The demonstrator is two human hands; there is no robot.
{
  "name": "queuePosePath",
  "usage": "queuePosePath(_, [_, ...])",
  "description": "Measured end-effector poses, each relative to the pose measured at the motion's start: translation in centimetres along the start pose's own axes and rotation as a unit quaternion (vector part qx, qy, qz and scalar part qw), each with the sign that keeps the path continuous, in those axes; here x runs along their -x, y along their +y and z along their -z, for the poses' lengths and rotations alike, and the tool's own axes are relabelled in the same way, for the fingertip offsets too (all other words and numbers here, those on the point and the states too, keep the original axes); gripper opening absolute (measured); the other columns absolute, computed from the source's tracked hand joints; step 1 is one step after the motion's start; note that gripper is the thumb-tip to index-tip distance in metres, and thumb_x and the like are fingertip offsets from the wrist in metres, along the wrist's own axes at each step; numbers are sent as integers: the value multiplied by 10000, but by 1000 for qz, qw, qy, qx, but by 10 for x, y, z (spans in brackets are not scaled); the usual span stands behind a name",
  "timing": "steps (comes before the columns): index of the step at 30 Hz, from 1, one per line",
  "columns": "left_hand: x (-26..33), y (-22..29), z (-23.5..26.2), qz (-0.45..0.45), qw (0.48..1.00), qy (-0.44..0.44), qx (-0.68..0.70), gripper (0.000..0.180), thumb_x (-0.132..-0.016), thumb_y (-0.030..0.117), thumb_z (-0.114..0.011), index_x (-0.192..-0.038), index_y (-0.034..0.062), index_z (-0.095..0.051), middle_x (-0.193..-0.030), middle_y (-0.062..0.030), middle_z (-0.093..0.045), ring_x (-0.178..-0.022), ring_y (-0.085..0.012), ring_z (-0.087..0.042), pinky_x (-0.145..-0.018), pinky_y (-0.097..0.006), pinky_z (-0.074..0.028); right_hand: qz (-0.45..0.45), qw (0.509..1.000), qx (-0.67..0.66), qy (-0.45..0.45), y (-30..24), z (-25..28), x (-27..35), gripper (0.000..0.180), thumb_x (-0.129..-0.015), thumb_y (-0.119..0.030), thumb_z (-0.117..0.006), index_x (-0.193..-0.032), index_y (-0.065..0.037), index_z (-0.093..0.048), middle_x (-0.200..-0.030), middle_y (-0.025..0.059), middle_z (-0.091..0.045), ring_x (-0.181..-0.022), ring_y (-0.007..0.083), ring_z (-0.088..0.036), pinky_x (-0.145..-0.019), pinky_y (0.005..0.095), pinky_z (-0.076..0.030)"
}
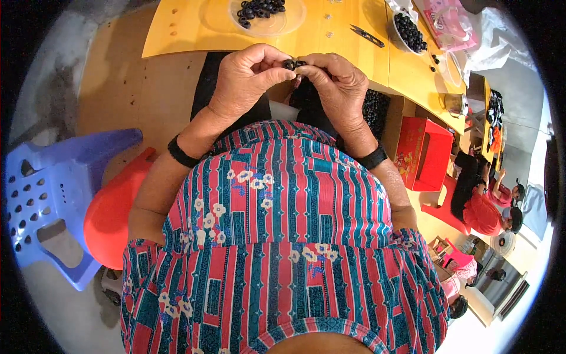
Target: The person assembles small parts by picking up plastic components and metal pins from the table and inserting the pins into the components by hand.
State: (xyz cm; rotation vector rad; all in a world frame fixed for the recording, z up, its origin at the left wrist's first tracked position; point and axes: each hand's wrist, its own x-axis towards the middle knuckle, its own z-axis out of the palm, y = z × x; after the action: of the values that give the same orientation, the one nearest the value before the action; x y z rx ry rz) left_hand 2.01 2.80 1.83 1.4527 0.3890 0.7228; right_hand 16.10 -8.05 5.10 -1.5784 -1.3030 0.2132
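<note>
In front of my belly, at the near edge of the yellow table [330,44], my two hands meet fingertip to fingertip. My left hand [252,76] pinches a small black ring-shaped piece [289,64] between thumb and forefinger. Against it, my right hand [336,81] pinches the other side, where a second dark bit shows; whether it is a separate piece I cannot tell. Just beyond my hands stands a shallow clear dish [293,25] with a heap of black rings [258,10] in it.
Black-handled thread snips [367,35] lie on the table to the right. Farther right are a bowl of black pieces [410,32] and a pink bag [448,23]. A red box [421,153] stands below. Blue [53,194] and red [115,212] plastic stools are at left. Several people sit far right.
</note>
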Motion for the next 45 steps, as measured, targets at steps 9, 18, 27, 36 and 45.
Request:
queuePosePath(9, [2, -4, 1, -7, 999, 5, -33, 166, -758, 85, -724, -885, 17, -642, -755, -12, -654, -694, -48, -591, -641, -195, -492, 5, 999, 27, -29, -8, 2, 0, 82, -750, -35, -707, -823, -23, -670, -733, 41, -642, -672, 95, -589, -610, 220, -468])
queuePosePath(18, [5, -4, 1, 12, 1000, -3, -3, 195, -789, 101, -700, -956, 9, -658, -786, -21, -661, -712, -49, -585, -660, -199, -490, -8, 1000, 19, -16, -4, 1, 1, 109, -717, -71, -727, -809, -40, -678, -727, 80, -649, -651, 156, -622, -599, 250, -488])
queuePosePath(27, [7, 0, 0, 124, 987, -14, 105, 245, -868, 113, -607, -1082, -6, -611, -816, -37, -613, -734, -105, -589, -725, -259, -527, -9, 1000, 24, -15, 0, 2, 1, 109, -717, -40, -706, -822, -32, -676, -738, 83, -648, -668, 168, -626, -620, 259, -492])
queuePosePath(36, [7, 0, -2, 180, 952, 0, 247, 252, -877, 79, -579, -1103, -32, -592, -857, -41, -610, -770, -108, -587, -805, -307, -524, -7, 1000, -2, -14, 0, -1, 3, 97, -722, -41, -709, -814, -31, -676, -727, 72, -649, -665, 149, -622, -621, 246, -490])
queuePosePath(45, [6, -7, 1, 185, 941, -31, 283, 251, -884, 91, -571, -1103, -31, -590, -899, -58, -616, -793, -119, -597, -813, -304, -527, -35, 998, -57, 10, 5, -9, 7, 91, -719, -27, -713, -802, -36, -675, -718, 56, -649, -662, 110, -611, -609, 225, -477])
